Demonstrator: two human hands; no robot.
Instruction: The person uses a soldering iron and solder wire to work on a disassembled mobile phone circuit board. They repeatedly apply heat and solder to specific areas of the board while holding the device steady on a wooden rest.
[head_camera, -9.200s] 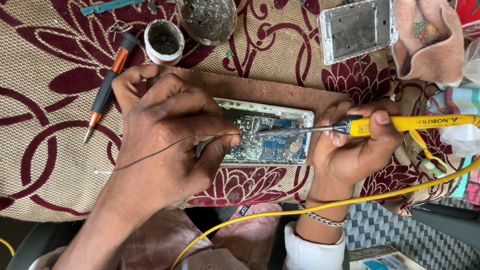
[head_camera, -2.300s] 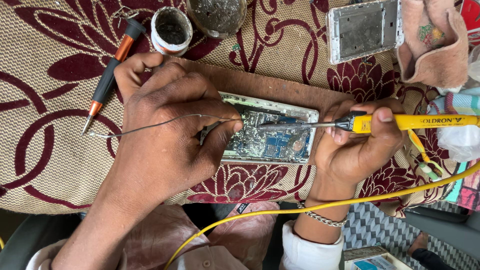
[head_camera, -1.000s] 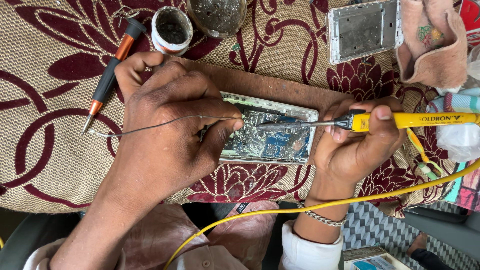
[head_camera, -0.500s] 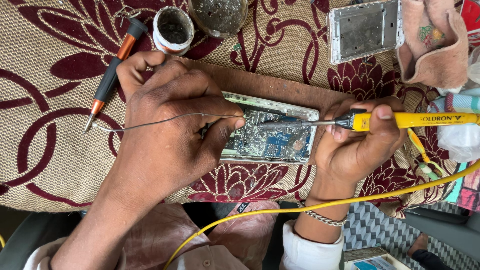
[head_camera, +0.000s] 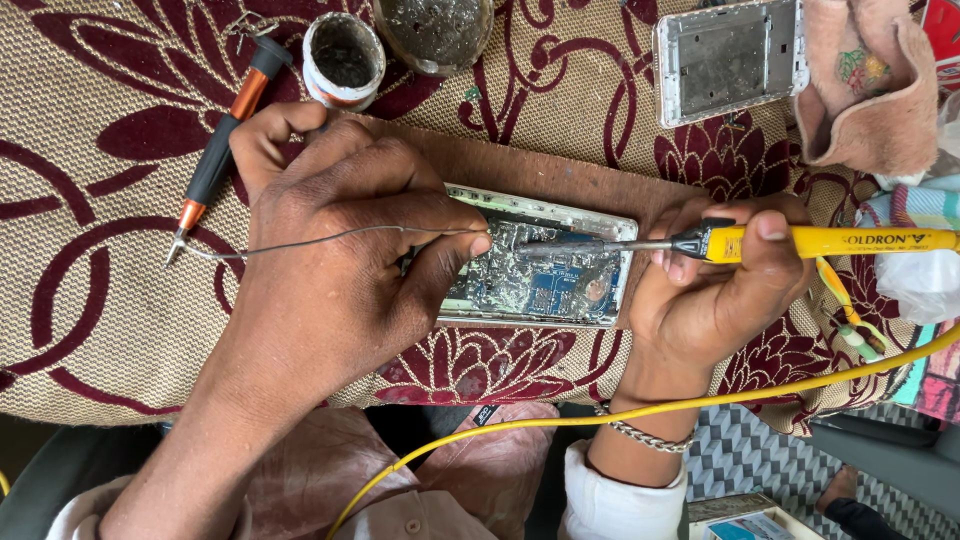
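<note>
An opened phone with its circuit board (head_camera: 545, 280) bare lies on a brown wooden board (head_camera: 560, 175) over a patterned cloth. My left hand (head_camera: 345, 265) rests on the phone's left part and pinches a thin solder wire (head_camera: 300, 240), feeding its end onto the circuit board. My right hand (head_camera: 725, 290) grips a yellow-handled soldering iron (head_camera: 800, 242), whose metal tip reaches left onto the board beside the wire's end. The left end of the phone is hidden under my left hand.
A black and orange screwdriver (head_camera: 222, 150) lies at the left. A small round tin (head_camera: 343, 55) and a grey bowl (head_camera: 435, 30) stand at the back. A phone back frame (head_camera: 730, 60) and a pink cloth (head_camera: 870, 90) lie at the right. A yellow cable (head_camera: 650, 410) trails across my lap.
Both hands keep their hold and place. The iron tip and wire end have stayed on the same spot of the circuit board, with only slight shifts.
</note>
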